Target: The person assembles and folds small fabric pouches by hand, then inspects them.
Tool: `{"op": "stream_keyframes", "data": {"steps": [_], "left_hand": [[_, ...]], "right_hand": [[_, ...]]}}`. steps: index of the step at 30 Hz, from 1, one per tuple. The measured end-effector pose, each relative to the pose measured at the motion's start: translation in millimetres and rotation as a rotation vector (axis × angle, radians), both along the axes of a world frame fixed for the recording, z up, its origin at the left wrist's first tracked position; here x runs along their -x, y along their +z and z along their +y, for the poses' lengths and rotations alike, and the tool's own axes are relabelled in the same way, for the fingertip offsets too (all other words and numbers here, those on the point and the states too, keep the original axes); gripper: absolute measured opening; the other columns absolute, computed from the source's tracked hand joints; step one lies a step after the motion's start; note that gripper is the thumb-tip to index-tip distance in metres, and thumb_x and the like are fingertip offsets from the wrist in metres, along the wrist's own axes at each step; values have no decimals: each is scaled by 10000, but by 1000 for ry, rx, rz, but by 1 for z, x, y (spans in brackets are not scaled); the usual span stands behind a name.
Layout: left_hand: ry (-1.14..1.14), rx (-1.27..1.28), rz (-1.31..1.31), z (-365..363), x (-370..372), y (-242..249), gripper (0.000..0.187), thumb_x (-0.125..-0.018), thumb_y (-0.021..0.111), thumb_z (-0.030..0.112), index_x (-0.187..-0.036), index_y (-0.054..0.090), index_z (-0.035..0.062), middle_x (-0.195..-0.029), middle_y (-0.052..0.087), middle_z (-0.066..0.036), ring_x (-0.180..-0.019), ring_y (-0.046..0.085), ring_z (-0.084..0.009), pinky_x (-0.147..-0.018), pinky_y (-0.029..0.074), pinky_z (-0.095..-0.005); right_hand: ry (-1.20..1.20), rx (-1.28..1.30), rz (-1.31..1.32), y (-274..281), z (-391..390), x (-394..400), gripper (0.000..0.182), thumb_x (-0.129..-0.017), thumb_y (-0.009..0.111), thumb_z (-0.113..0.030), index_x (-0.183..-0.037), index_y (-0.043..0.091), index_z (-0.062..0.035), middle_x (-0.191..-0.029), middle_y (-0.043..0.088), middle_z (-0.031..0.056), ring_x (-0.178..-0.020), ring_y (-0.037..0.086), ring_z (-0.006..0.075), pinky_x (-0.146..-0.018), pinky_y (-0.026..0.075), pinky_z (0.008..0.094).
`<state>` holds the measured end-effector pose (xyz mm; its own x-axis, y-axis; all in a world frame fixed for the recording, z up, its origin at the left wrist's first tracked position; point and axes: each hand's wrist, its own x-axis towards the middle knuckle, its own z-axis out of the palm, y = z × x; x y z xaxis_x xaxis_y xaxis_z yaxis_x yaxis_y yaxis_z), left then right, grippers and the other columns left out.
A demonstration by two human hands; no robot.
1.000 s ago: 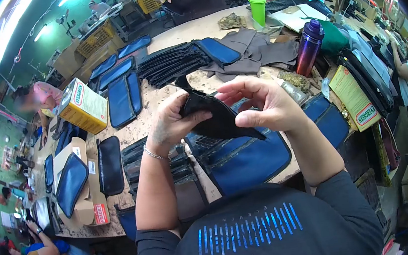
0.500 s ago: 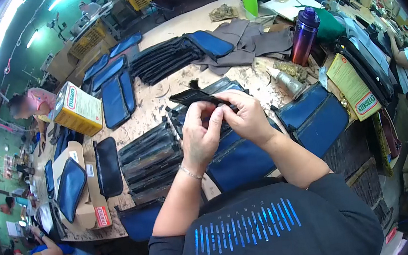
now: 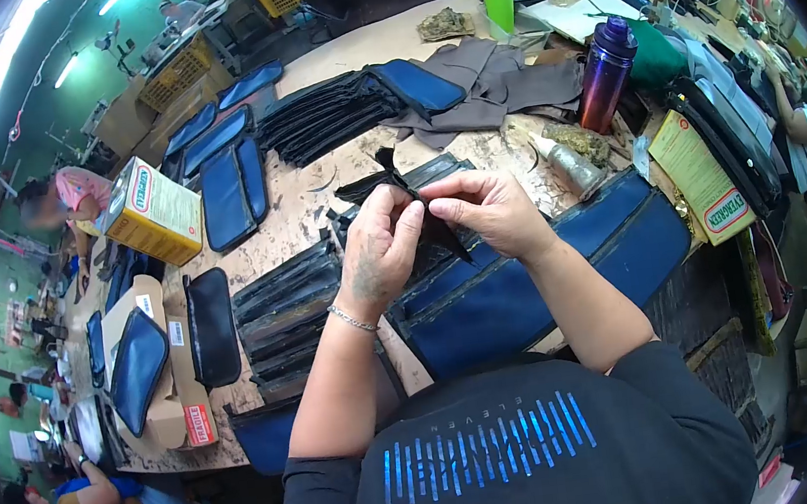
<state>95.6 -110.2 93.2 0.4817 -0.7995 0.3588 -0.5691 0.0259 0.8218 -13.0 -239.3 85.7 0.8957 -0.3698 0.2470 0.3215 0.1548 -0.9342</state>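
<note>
Above the table's middle, a black piece of thin folded material (image 3: 437,235) is pinched between both hands. My left hand (image 3: 384,234) grips it with thumb and bent fingers; one flap sticks up and another points left. My right hand (image 3: 483,208) pinches its upper right edge between thumb and forefinger, and a pointed corner hangs below. Under the hands lie blue panels with black edging (image 3: 470,309). To the left of them sits a stack of black strip-like pieces (image 3: 296,309).
A yellow and white can (image 3: 156,215) stands at the left, near an open cardboard box (image 3: 183,367). Across the table are stacked black pouches (image 3: 323,117), brown-grey sheets (image 3: 464,86), a green cup (image 3: 497,4), a purple bottle (image 3: 604,75) and a small glue-stained bottle (image 3: 568,166). Other people work around.
The black piece has turned and now hangs lower between my hands, with a flap raised. My right hand has shifted slightly right, and its fingers have moved to the edge.
</note>
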Motion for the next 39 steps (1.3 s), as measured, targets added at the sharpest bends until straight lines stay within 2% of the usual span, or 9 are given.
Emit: {"op": "stream_keyframes", "data": {"steps": [11, 15, 28, 30, 32, 34, 36, 37, 39], "left_hand": [[125, -52, -95, -4, 11, 12, 145, -846, 539, 129, -797, 484, 4, -669, 487, -23, -621, 455, -58, -566, 400, -202], [125, 14, -26, -6, 12, 8, 132, -848, 552, 121, -794, 492, 16, -689, 483, -2, -618, 424, -46, -563, 375, -189], [-49, 383, 855, -21, 16, -18, 102, -828, 599, 102, -860, 536, 29, -772, 531, 26, -688, 469, -42, -647, 387, -174], [122, 147, 498, -21, 9, -22, 158, -810, 628, 124, -889, 515, 47, -818, 545, -7, -732, 508, -69, -686, 417, -198], [334, 69, 158, -18, 0, -21, 500, -722, 716, 307, -1049, 467, 23, -943, 554, -119, -874, 534, -172, -793, 425, -284], [501, 143, -622, -15, -6, 3, 724, -637, 743, 417, -1135, 424, -1, -1171, 401, -197, -991, 448, -321, -872, 368, -379], [236, 53, -769, -13, -23, 25, 742, -640, 736, 412, -1180, 416, 16, -1175, 428, -180, -1076, 396, -353, -945, 287, -416], [-97, 166, -492, -20, -33, 28, 599, -648, 738, 379, -1067, 514, 15, -1016, 533, -142, -945, 494, -286, -841, 378, -378], [-73, -35, -370, -15, -27, 36, 515, -650, 738, 363, -973, 547, 11, -899, 555, -127, -839, 520, -259, -762, 405, -348]], "right_hand": [[-364, 342, -89, -1, 17, -5, 311, -793, 565, 6, -1103, 540, -10, -761, 586, 17, -687, 535, 52, -637, 451, 189], [-376, 217, -141, -4, 16, -9, 347, -790, 557, 22, -1129, 495, -18, -767, 573, 9, -673, 516, 43, -620, 440, 184], [-162, -412, -195, -15, 0, -15, 318, -762, 587, 47, -1049, 456, 10, -791, 568, 47, -718, 535, 67, -671, 447, 182], [-156, -414, -184, -15, -3, -14, 312, -763, 589, 44, -1042, 459, 3, -795, 569, 45, -722, 536, 67, -675, 446, 184], [-170, -298, -267, -12, -4, -12, 291, -766, 592, 39, -1022, 465, -20, -798, 572, 36, -722, 535, 61, -684, 445, 186], [-129, -246, -248, -7, -10, -8, 284, -768, 594, 36, -1012, 466, -32, -801, 574, 32, -728, 535, 58, -691, 444, 187], [-90, -191, -230, -4, -11, -4, 277, -770, 596, 33, -1003, 467, -44, -804, 576, 27, -733, 535, 54, -698, 443, 187], [-44, -194, -256, -2, -11, -4, 275, -772, 597, 29, -1000, 465, -50, -805, 577, 27, -738, 536, 52, -700, 441, 184], [9, -191, -286, 1, -12, -3, 274, -774, 599, 25, -998, 463, -56, -806, 577, 27, -744, 537, 51, -702, 439, 181]]}}
